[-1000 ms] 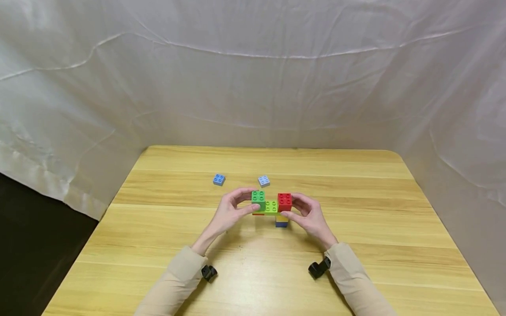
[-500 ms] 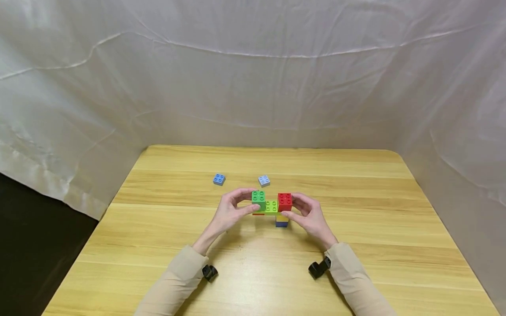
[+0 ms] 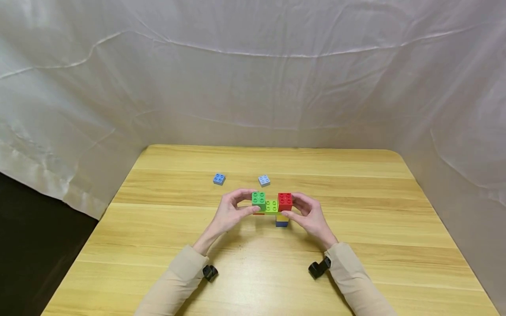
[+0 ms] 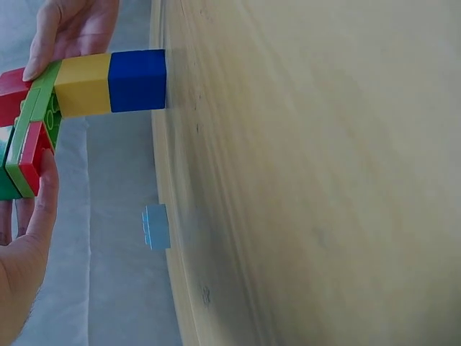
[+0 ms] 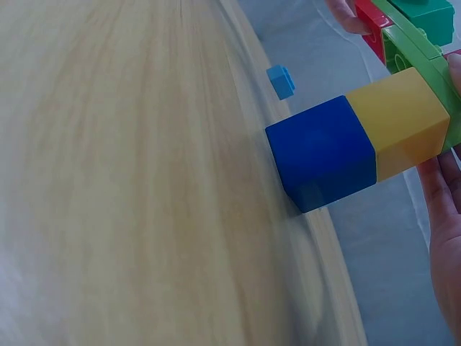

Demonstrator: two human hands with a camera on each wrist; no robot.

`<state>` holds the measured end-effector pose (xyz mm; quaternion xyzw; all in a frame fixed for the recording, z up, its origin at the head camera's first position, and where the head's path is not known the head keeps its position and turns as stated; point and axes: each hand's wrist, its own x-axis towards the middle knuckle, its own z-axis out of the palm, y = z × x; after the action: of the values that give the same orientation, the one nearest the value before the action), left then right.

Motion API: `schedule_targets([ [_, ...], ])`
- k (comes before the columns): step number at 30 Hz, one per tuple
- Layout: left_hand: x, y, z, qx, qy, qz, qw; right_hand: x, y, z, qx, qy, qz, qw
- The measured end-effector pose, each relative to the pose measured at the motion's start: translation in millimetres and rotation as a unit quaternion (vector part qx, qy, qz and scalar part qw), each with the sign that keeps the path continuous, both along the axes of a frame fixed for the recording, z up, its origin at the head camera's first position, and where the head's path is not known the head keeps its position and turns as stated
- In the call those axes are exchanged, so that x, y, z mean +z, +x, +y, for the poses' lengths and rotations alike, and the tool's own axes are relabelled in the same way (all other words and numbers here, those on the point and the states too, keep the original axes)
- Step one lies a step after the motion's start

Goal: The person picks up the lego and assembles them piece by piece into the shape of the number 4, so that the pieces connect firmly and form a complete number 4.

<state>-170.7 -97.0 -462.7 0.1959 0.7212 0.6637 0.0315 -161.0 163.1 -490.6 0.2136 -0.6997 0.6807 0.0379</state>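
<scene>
Between the two hands stands a toy brick structure: a dark blue brick at the bottom, a yellow brick on it and a lime green bar across the top. At the bar's left end sits a green brick, pinched by my left hand. A thin red brick is under that end, with a left-hand digit against it. My right hand pinches the red brick at the right end, directly above the yellow and blue column. The left end overhangs the table.
On the wooden table, behind the structure, lie a blue brick to the left and a light blue brick nearer the middle. A pale curtain hangs around the back and sides.
The green brick and my left thumb sit very slightly lower than before. My right hand and the remaining bricks look the same.
</scene>
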Motion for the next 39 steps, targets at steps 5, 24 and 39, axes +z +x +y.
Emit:
schedule_targets([
  [5,0.6,0.2,1.8,0.000,0.007,-0.015,0.9999,0.4,0.6,0.6,-0.001,0.001,-0.001,1.0000],
  [24,-0.2,0.4,1.8,-0.051,0.007,-0.089,0.9947,-0.5,-0.1,0.8,0.003,-0.006,0.002,1.0000],
  [39,0.4,-0.3,2.8,-0.029,-0.045,-0.056,0.9970,0.9,-0.5,1.2,0.006,-0.006,-0.004,1.0000],
])
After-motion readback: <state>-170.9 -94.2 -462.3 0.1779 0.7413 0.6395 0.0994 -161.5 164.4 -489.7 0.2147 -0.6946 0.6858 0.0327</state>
